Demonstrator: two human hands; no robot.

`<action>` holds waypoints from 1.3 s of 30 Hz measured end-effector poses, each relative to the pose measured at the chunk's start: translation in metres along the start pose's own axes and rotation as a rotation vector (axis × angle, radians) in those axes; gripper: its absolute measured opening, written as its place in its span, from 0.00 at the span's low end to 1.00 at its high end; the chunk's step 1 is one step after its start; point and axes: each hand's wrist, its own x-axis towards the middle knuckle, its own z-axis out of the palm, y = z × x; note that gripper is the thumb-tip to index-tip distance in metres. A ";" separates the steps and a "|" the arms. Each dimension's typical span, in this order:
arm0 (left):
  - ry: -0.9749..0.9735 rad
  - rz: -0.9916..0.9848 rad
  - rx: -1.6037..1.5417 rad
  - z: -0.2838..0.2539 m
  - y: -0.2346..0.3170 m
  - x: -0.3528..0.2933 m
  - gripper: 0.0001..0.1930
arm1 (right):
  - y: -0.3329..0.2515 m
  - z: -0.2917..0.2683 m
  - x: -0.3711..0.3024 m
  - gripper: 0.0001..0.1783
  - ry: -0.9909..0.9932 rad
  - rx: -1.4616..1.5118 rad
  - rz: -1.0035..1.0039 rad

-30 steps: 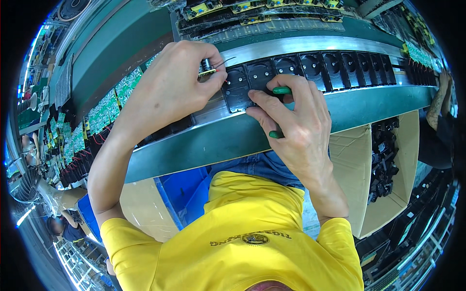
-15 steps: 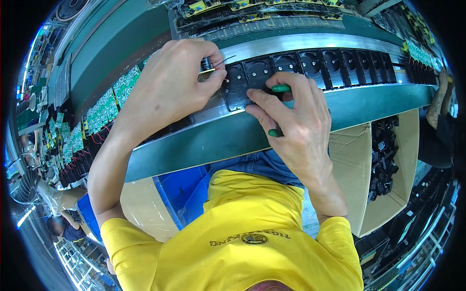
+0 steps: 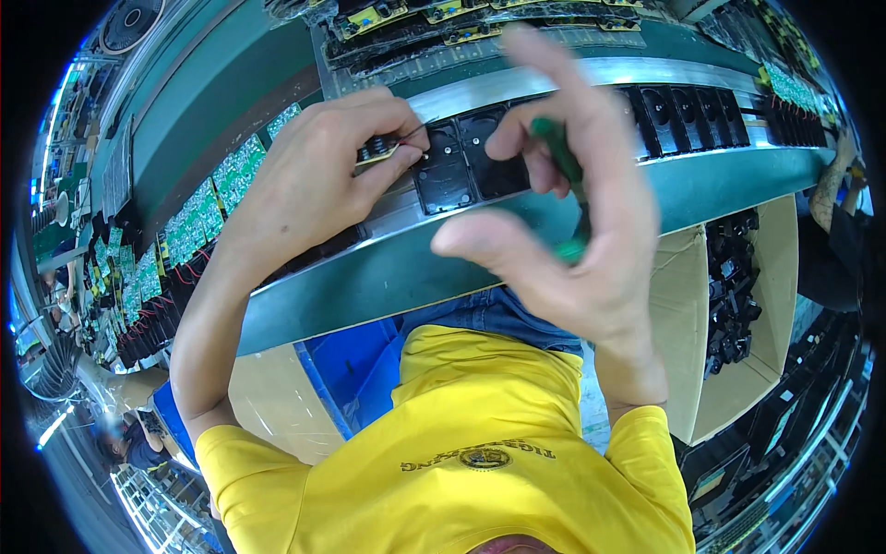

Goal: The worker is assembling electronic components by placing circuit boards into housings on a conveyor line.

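Observation:
My left hand (image 3: 318,171) is closed in a pinch on a small circuit board (image 3: 378,159) with a dark cylindrical component, held over the left end of a row of black plastic housings. Beneath its fingertips is the nearest black housing (image 3: 446,185); whether they touch it is unclear. My right hand (image 3: 600,222), blurred by motion, is raised above the row with thumb and index finger spread. A green-handled hand tool (image 3: 570,171) lies across its palm, held by the other fingers; its working end is hidden.
The housings stand in a line on a metal rail (image 3: 683,74) along the green bench (image 3: 388,286). Green circuit boards (image 3: 198,208) with red wires line the left. A cardboard box (image 3: 678,323) of black parts stands at right, a blue bin (image 3: 355,369) below the bench.
My right hand has lifted off the housings, its thumb and index finger spreading apart, the green-handled tool still in it. My left hand with the board has tilted and lowered slightly toward the nearest housing.

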 end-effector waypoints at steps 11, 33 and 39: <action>0.030 0.281 0.275 -0.001 -0.019 -0.002 0.08 | 0.087 0.058 0.077 0.25 0.025 1.244 0.286; 0.173 0.244 0.391 0.006 0.001 -0.009 0.06 | 0.027 0.047 0.069 0.13 0.202 0.724 0.139; 0.225 0.089 0.216 0.013 0.013 -0.011 0.07 | 0.007 -0.008 0.004 0.20 -0.023 -0.336 -0.104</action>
